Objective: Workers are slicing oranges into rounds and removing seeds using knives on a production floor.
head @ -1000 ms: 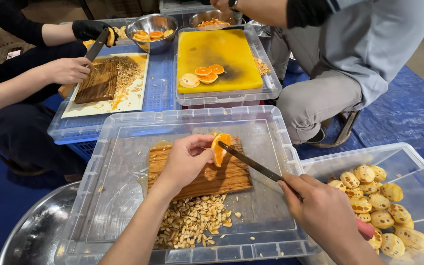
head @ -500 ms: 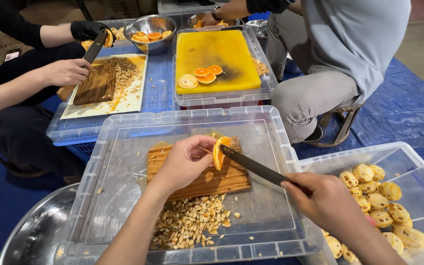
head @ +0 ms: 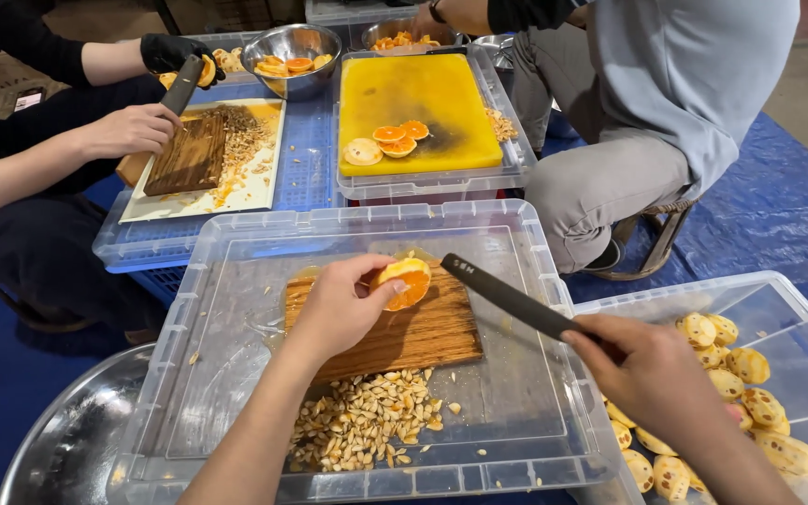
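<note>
Left hand [head: 343, 309] pinches an orange fruit half [head: 404, 281] just above the wooden board [head: 413, 337]. Right hand [head: 652, 374] grips a dark knife [head: 507, 297], blade clear of the fruit half. Seeds [head: 367, 430] are piled below the left wrist.

Open passage over the clear lid, hemmed in at the edges.
Bare plastic on the clear lid [head: 236, 309] at 9 o'clock of the wooden board [head: 404, 332] and at 3 o'clock under the knife [head: 516, 299]. Blocked at 6 o'clock by the seed pile [head: 367, 425], at 12 o'clock by the yellow board [head: 418, 103], at 4 o'clock by the fruit bin [head: 778, 309].
</note>
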